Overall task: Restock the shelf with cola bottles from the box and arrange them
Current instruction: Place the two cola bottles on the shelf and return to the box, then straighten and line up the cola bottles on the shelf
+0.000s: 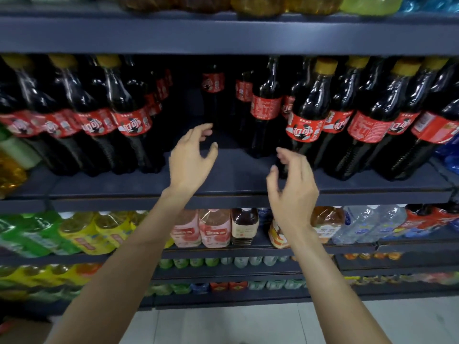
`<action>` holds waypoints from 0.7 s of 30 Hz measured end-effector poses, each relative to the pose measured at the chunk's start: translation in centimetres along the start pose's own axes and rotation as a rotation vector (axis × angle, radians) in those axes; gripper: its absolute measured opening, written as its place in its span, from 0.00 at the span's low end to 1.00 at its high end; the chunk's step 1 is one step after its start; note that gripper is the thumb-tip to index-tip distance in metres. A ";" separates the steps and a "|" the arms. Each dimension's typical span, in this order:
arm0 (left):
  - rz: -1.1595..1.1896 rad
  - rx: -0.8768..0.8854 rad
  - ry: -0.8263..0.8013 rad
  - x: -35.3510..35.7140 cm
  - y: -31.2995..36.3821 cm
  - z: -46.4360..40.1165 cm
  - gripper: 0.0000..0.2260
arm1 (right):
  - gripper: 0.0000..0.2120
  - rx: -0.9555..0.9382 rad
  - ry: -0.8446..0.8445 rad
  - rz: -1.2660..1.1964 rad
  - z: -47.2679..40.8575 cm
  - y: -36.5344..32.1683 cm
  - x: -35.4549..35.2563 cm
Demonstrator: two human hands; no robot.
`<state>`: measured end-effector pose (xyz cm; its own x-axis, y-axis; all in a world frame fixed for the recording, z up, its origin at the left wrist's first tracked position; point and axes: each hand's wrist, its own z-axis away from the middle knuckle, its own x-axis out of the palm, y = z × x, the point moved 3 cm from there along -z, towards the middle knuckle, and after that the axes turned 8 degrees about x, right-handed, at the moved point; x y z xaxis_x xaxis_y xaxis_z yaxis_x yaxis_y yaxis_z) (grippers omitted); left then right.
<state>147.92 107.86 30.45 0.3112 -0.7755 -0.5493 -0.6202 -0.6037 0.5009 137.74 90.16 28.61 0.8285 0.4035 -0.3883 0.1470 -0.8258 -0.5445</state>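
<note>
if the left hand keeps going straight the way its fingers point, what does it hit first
Probably the cola bottle at the back of the gap. The left hand is empty, its fingers aimed up into the bare stretch of shelf between the front rows. Depth is hard to judge.

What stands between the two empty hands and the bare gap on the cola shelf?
Nothing visible. The left hand and right hand hang open before the gap; cola bottles stand only behind and beside it.
</note>
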 end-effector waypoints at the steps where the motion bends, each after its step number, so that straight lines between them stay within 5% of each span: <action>1: -0.059 0.060 0.060 -1.4 -0.7 0.4 0.15 | 0.12 -0.028 -0.043 -0.035 0.0 -1.1 1.1; 8: -0.434 0.300 0.277 -8.0 -7.4 1.0 0.17 | 0.12 -0.023 -0.380 -0.159 -3.7 -7.7 11.0; 14: -0.464 0.353 0.304 -8.2 -8.8 1.0 0.22 | 0.22 0.063 -0.275 -0.002 -7.7 -5.9 17.6; 17: -0.446 0.343 0.361 -7.3 -9.2 1.3 0.23 | 0.33 0.012 -0.333 0.209 -9.4 -4.7 20.4; 21: -0.394 0.350 0.461 -6.4 -8.9 1.4 0.20 | 0.34 -0.029 -0.411 0.318 -11.5 -3.8 23.4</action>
<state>150.43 118.43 28.53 0.7860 -0.5576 -0.2672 -0.5702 -0.8207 0.0352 162.76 98.17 30.12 0.5550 0.2471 -0.7943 -0.0581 -0.9410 -0.3333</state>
